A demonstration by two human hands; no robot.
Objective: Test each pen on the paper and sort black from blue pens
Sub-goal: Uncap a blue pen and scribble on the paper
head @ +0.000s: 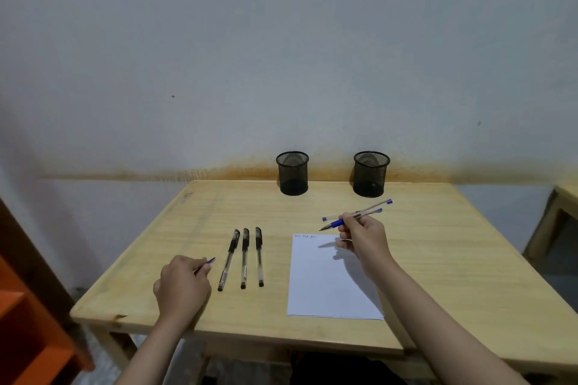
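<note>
My right hand (359,236) grips an uncapped blue pen (336,223) with its tip pointing left, just above the top right corner of the white paper (328,284). Small scribbles sit along the paper's top edge. A second blue pen (372,212) lies on the table behind my right hand. My left hand (183,283) pinches a blue pen cap (210,262) at the table's left. Three capped black pens (244,256) lie side by side between my left hand and the paper.
Two black mesh pen cups stand at the table's far edge against the wall, one left (292,172) and one right (371,173). An orange shelf (28,337) stands to the left of the wooden table (469,275). Another table's corner (563,197) shows at the right.
</note>
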